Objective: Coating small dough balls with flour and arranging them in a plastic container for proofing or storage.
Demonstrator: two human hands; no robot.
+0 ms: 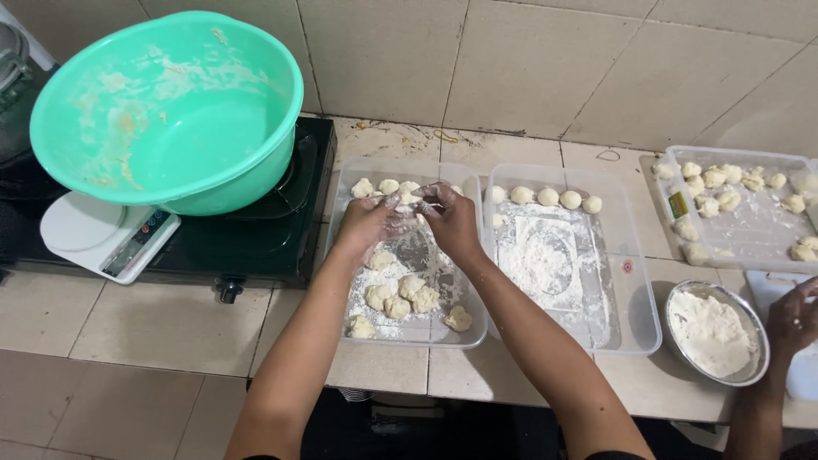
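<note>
Your left hand and right hand meet in a closed grip on a small dough piece, pinched between floury fingertips over the left clear tray of rough dough lumps, beside a floured tray on the tiled counter.

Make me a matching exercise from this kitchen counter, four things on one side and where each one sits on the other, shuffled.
1. green basin
2. metal bowl of flour
3. smooth dough balls
4. person's hands

a. over the left clear tray
b. far edge of the middle tray
c. on the black stove, at left
d. right of the middle tray

Pairs: 1-c, 2-d, 3-b, 4-a
</note>
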